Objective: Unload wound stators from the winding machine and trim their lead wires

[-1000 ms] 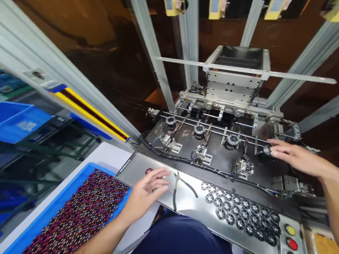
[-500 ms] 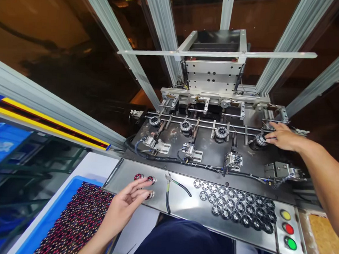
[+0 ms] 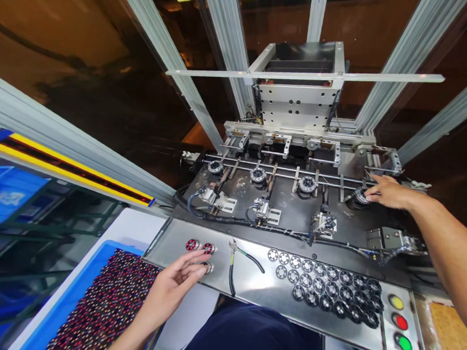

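pliers (image 3: 233,248) lay by black rings (image 3: 332,288); right hand (image 3: 392,193) at dark round part (image 3: 360,196), left hand (image 3: 172,286) near red-centred parts (image 3: 192,244); couldn't tell either grip.

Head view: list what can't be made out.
In the head view:
- nearest part, partly hidden by the left hand; whether it's held is unclear
- right-end disc, partly covered by the right hand
- blue tray, cut off by the bottom edge
- its pile, pieces too small to count

We wear a dark navy garment (image 3: 254,334), its rounded front showing on the near side of the pliers (image 3: 232,258). Our forearms (image 3: 448,240) are bare; bare too are our left hand (image 3: 180,278), left of the pliers, and right hand (image 3: 392,193), beyond them to the right.
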Demonstrator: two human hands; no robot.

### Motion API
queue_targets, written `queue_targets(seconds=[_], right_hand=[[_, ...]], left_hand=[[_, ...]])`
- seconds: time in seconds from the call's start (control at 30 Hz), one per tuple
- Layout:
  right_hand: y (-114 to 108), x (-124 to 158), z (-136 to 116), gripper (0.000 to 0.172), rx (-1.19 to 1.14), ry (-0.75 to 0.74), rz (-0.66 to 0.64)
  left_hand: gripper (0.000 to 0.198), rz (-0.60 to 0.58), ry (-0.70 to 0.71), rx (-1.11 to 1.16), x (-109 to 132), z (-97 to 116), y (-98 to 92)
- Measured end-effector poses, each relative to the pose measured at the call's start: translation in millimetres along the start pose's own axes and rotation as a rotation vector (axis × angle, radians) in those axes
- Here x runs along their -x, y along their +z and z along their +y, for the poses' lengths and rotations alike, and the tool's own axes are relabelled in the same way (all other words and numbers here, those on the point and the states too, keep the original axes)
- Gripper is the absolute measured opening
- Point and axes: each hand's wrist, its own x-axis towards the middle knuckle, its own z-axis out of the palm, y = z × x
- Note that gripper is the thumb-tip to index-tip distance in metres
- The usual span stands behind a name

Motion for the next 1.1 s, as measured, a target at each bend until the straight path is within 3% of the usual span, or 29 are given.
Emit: queue_targets(seconds=[0.13,0.3,0.47,0.7,0.8,0.9,1.0,1.1], right_hand=[[-11.4,8.9,-3.5,0.042,-0.007,-0.09,-0.148],[-11.8,44.3,-15.4,0.029,0.032,-0.054,-0.162],[-6.7,77.7,-22.9,0.055,0.037,-0.046,-0.256],[-12.0,79.4,-34.7,0.053,0.056,-0.031,-0.256],[-27.6,81.4,-47.0,0.048,0.062,-0.03,-0.159],[-49.0,104.2,-67.1,0.055,0.049,-0.038,0.054],[-53.2,163.7,-90.5,0.069,0.003,-0.013,0.321],[-19.0,251.8,-109.4,0.078,-0.055,0.129,0.543]], left_hand=[[0.052,-0.006,0.002,-0.005,-0.9,-3.4,-1.3],[0.053,-0.007,0.013,-0.01,-3.2,-6.9,-6.3],[0.052,-0.014,0.018,-0.008,-6.3,-10.4,-9.1],[0.051,-0.035,0.054,-0.001,-8.5,-4.5,4.9],[0.048,-0.033,0.128,-0.012,-10.2,-4.3,6.7],[0.049,0.061,0.197,-0.044,-17.9,-13.7,-2.0],[0.052,0.299,0.22,-0.066,-29.0,-36.8,-18.3],[0.057,0.53,0.223,-0.101,-38.0,-70.3,-31.8]])
